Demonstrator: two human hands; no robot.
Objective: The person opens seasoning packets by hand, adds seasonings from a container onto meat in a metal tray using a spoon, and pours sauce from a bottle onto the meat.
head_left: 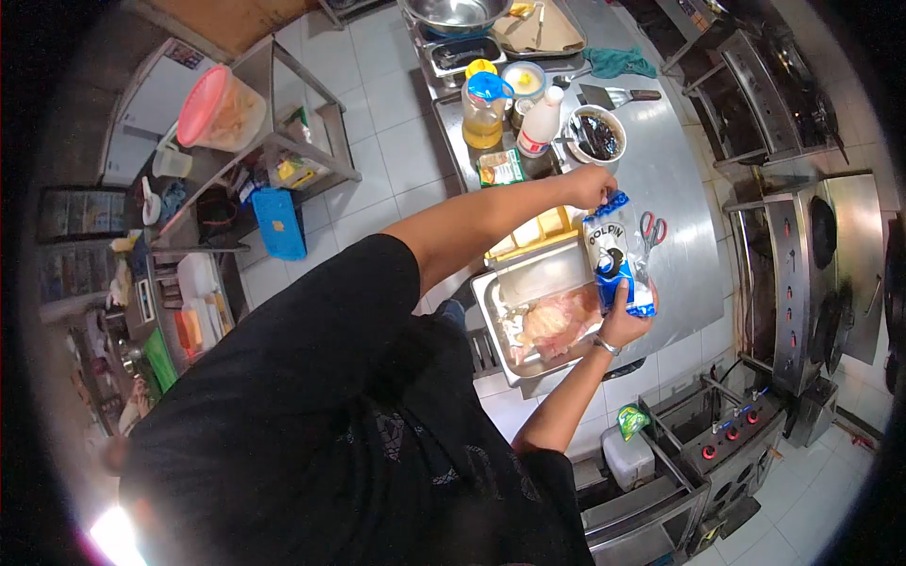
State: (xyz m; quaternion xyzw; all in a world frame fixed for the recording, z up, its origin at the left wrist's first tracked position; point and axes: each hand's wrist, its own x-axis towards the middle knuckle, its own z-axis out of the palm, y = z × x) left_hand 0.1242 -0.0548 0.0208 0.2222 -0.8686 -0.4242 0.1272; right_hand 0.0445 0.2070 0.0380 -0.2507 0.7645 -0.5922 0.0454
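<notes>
A blue and white plastic packet with "DOLPIN" lettering is held over the steel table. My left hand is closed on one end of it, at the blue strip. At the other end, my right hand, with a bracelet at the wrist, grips the packet, thumb on its front. Raw, pale pink meat lies in a steel tray beside my right hand. Red-handled scissors rest on the table just beyond the packet. A yellow container stands next to the tray, partly behind my left forearm.
On the steel table stand a bowl of dark liquid, a white bottle, a jug of yellow liquid and a spatula. A green cloth lies farther off. Stoves stand at the lower right.
</notes>
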